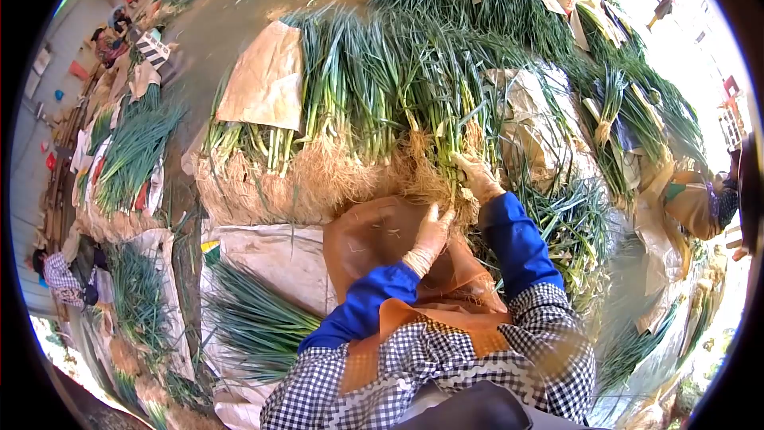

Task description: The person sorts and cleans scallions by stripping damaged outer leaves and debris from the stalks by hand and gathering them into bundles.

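A long row of spring onions point(350, 72) lies in front of me, green leaves pointing away and tangled, pale brown roots point(330, 171) toward me. My right hand point(477, 179), in a pale glove, is closed around the lower stalks of a small bunch of spring onions point(446, 143) at the row's right part. Just below it on the left, my left hand point(430, 240), gloved too, has its fingers drawn in at the root ends. What those fingertips hold is hidden among the roots. An orange-brown apron point(370, 243) spreads over my lap beneath both hands.
Another heap of spring onions point(259, 318) rests on a white sheet point(274, 259) at lower left. Brown sacking point(267, 80) covers part of the row. Loose leaves point(561, 223) pile up on the right. Other people point(68, 279) sit at the left edge; one person point(696, 203) is at the right.
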The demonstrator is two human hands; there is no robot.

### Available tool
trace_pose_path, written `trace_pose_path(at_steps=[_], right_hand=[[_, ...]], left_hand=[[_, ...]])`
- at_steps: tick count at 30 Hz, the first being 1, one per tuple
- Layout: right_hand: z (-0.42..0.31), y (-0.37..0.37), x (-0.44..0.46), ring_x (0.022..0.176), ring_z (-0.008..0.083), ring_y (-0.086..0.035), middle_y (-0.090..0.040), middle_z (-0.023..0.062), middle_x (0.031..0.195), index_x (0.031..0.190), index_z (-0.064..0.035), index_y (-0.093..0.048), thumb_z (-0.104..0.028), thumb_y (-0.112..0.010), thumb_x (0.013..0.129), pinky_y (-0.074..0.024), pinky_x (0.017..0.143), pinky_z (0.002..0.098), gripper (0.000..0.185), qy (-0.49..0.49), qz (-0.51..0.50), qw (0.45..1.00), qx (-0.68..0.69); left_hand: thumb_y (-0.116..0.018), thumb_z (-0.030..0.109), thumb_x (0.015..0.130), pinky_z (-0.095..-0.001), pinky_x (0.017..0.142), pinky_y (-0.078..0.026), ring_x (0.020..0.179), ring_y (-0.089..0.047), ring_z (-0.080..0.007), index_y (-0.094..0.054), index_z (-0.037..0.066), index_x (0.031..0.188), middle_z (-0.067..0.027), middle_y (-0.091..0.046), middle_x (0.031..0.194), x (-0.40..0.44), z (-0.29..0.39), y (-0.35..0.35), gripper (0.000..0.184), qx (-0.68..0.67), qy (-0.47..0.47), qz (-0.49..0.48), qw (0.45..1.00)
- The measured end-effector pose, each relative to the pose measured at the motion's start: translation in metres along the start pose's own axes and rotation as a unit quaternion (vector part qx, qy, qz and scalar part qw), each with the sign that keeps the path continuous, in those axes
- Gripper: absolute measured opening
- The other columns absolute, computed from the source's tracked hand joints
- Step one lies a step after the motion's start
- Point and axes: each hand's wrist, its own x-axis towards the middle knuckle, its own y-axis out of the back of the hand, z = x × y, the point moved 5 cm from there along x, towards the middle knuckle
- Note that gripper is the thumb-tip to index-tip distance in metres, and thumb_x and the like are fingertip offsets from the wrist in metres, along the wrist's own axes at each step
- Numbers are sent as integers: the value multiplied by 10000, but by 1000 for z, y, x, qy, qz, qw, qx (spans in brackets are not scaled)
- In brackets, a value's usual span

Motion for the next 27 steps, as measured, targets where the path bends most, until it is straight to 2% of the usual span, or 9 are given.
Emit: trace_pose_path(at_steps=[3, 5, 7, 9, 12, 14, 18, 23, 27], right_hand=[[11, -7, -7, 696, 124, -559, -620, 69, 799, 954, -3, -619, -284, -519, 906, -440, 643, 270, 302, 146, 275, 884, -349], [34, -36, -29, 529, 172, -562, -548, 39, 674, 844, -119, -571, -158, -508, 835, -448, 502, 291, 75, 311, 166, 541, -764], [36, -55, -83, 483, 213, -547, -541, 42, 637, 759, -131, -527, -185, -544, 810, -464, 479, 376, 76, 279, -3, 596, -753], [-6, -31, -145, 494, 131, -493, -552, 111, 567, 722, -71, -615, -259, -627, 838, -402, 424, 296, 222, 173, -37, 916, -361], [41, 114, -169, 553, 175, -582, -617, 78, 650, 789, -95, -664, -372, -608, 830, -489, 527, 321, 286, -115, 80, 835, -532], [77, 167, -152, 653, 261, -639, -642, 115, 706, 771, -96, -636, -444, -512, 847, -479, 525, 367, 378, -297, -21, 596, -746], [-17, 14, -75, 795, 333, -616, -639, 183, 831, 938, -54, -615, -479, -482, 855, -469, 718, 405, 453, 31, 74, 868, -491], [9, -27, -12, 821, 312, -626, -644, 192, 859, 996, -55, -622, -495, -532, 808, -475, 740, 394, 487, -10, -48, 838, -544], [12, 21, -38, 555, 33, -440, -546, -30, 627, 871, -24, -646, -262, -540, 891, -331, 498, 206, 262, -68, 32, 989, -124]], left_hand=[[-520, 183, 900, -267, 655, -501, 811, -582, -146, -481, 12, 1157, -68, -591, 965, -11, -6, 2, 311, -161, 166, 18, 973], [-481, 208, 917, -255, 521, -482, 665, -585, -145, -531, 28, 1076, -61, -607, 868, -12, -23, 4, 246, -284, 187, 36, 940], [-473, 203, 916, -253, 529, -492, 664, -596, -157, -552, 27, 1016, -67, -613, 837, -4, -18, 7, 217, -387, 172, -56, 904], [-451, 166, 912, -239, 481, -469, 598, -579, -136, -562, 30, 1006, -54, -613, 778, -6, 0, 7, 200, -462, 234, 23, 855], [-452, 201, 901, -242, 498, -488, 590, -595, -157, -579, 54, 991, -75, -639, 774, -9, -9, 28, 214, -434, 272, -40, 858], [-475, 219, 896, -242, 513, -498, 613, -609, -166, -581, 61, 986, -75, -641, 785, -8, -14, 24, 210, -493, 246, -136, 823], [-545, 196, 878, -221, 511, -471, 640, -595, -125, -574, 72, 998, -39, -627, 808, -21, 15, 14, 175, -351, 214, 33, 911], [-598, 191, 857, -221, 549, -459, 623, -542, -83, -612, 32, 1030, 3, -590, 739, -9, 15, 52, 235, -15, 80, 50, 995], [-562, 188, 885, -235, 560, -457, 657, -525, -94, -595, -12, 991, -24, -579, 778, -8, 60, 103, 229, 247, -192, 232, 921]])
